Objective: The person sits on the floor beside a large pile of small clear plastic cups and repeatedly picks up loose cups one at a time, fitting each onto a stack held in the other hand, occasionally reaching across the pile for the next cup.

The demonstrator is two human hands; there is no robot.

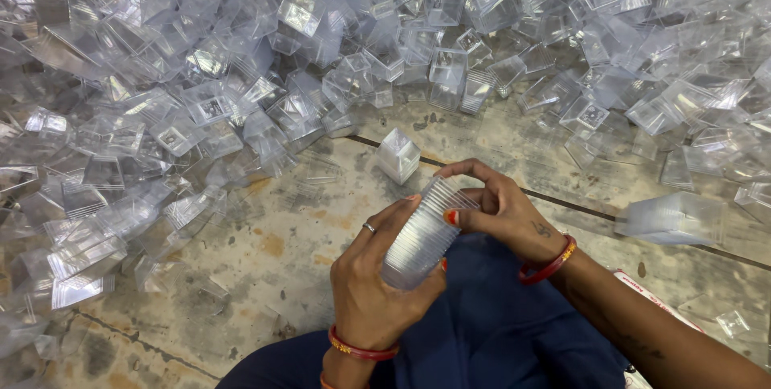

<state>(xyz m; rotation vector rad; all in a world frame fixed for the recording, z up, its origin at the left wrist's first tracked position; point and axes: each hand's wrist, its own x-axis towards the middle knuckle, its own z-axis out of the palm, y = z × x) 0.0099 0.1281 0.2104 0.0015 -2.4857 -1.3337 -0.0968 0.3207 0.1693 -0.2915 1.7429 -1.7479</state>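
Note:
A long nested stack of clear plastic cups [423,232] sits tilted between both hands above my lap. My left hand [371,281] wraps around the lower half of the stack, a ring on one finger and red bangles at the wrist. My right hand [498,204] pinches the top end of the stack with fingertips and thumb, a red bangle on its wrist. A single clear cup [398,154] stands alone on the floor just beyond the hands.
A huge heap of loose clear plastic cups [241,76] covers the floor on the left and across the far side. Another nested stack [673,219] lies on its side at right. Stained concrete floor [265,244] shows near my dark blue clothing [482,341].

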